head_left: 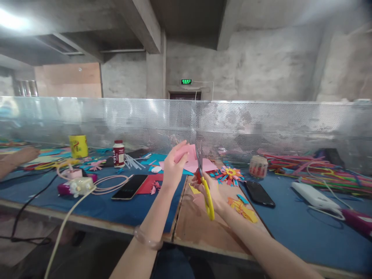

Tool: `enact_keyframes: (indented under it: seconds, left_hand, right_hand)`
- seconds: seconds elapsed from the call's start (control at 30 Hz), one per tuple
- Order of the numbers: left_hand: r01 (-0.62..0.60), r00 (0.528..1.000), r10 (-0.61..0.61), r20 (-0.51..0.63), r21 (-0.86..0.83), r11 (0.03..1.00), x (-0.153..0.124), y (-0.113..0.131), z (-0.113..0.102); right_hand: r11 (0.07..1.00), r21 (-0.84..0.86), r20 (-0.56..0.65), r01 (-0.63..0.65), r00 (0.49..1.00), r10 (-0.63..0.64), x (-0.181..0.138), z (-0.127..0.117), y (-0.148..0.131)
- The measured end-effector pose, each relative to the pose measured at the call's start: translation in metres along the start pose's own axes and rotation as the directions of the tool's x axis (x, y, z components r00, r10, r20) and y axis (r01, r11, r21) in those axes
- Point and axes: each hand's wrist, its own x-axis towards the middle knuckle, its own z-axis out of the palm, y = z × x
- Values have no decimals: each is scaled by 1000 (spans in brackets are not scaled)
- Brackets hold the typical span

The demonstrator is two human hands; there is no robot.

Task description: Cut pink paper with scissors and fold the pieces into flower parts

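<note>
Above the bench (pixel 188 229), our left hand (pixel 173 164) pinches pink paper (pixel 190 151); our right hand (pixel 215 194) curls around yellow-handled scissors (pixel 206 188), blades parted beside it. Light and probably easily creased, the paper seems best held near its edge.

- In your left hand (pixel 173 168): paper (pixel 189 151); in your right hand (pixel 215 192): scissors (pixel 207 195).
- Left of both: left smartphone (pixel 130 187), coffee bottle (pixel 119 154) behind it, can (pixel 78 146) farther left.
- Right of your right hand: right smartphone (pixel 259 193), jar (pixel 258 167) behind it.
- Behind these items, facing you: perforated partition (pixel 279 120).
</note>
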Motion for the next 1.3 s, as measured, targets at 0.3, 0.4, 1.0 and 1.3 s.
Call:
enact_keyframes:
  seconds: [0.3,0.4,1.0,1.3]
  left_hand:
    - [143,984,-161,-71,-207,968,-6,-3,6]
    - [88,995,-95,-29,-178,980,-2,-5,2]
    - [-82,996,70,47,386,919,1,-7,-2]
    - [-186,983,153,105,517,836,1,-12,-1]
  right_hand:
    - [999,-30,-53,-31,998,29,0,0,-3]
    - [998,-29,-43,-48,998,46,1,0,-1]
    - [992,-121,-5,-32,999,32,-1,1,-2]
    - [997,-76,11,21,1000,-20,-2,3,-3]
